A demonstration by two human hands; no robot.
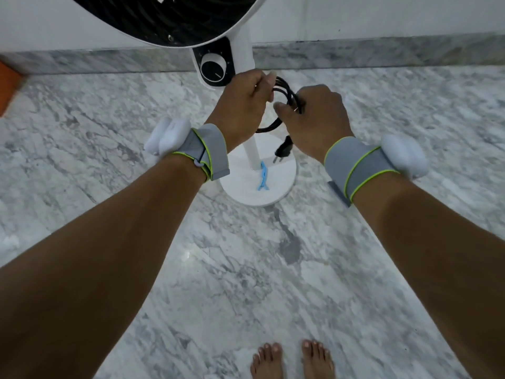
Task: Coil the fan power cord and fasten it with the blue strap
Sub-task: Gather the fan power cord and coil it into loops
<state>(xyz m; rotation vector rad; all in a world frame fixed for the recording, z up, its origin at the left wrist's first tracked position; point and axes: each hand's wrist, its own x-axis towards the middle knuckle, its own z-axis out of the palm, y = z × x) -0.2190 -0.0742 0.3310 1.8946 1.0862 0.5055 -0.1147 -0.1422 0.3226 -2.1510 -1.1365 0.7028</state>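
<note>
left hand [240,105]: fingers curled tight round black cord [287,90] loops
right hand [314,116]: thumb and fingers pinching same coil
plug [284,150]: dangling below — beside fan pole [252,151]
blue strap [263,177]: loose on round fan base [284,181] — unfastened

Grey-veined marble floor [246,269]; matching marble skirting [382,53] along wall; orange object [8,86] at left edge, possibly furniture.

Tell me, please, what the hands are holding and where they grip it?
Both hands grip the coiled black cord: left hand on one side of the loops, right hand on the other. Its plug dangles free.
</note>
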